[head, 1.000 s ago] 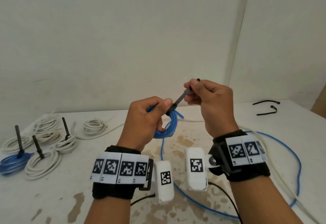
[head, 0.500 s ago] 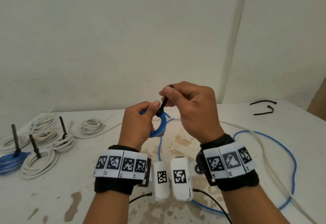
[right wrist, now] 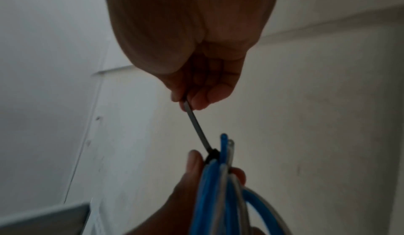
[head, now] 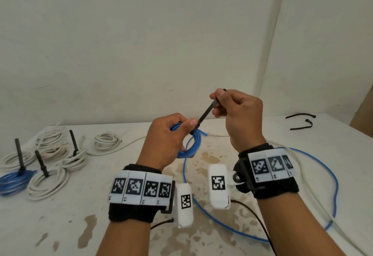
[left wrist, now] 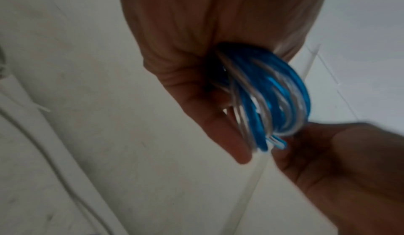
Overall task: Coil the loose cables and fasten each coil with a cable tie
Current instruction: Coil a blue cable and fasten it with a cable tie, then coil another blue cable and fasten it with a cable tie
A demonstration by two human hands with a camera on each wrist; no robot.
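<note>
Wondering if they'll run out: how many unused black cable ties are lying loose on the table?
2. Both lie at the far right of the table: the farther tie, and the nearer tie just in front of it. Others may lie out of view.

A small blue coil (head: 188, 144) of several turns is held above the bench (head: 252, 134) in the left hand (head: 165, 140), its cut end (head: 202, 133) poking out beside the thumb. A black cable tie (head: 205, 113) wraps the bundle, its head snug against the strands; its tail runs up and right from the coil, pinched in the right hand's fingers (head: 219, 102). From the coil a loose blue cable (head: 335, 185) trails down and loops across the bench to the right. Left of the coil lie tied bundles: 1 blue (head: 14, 181) and several white (head: 47, 183), with black tie tails standing upright. 2 spare black ties (head: 300, 121) lie far right of the coil.
</note>
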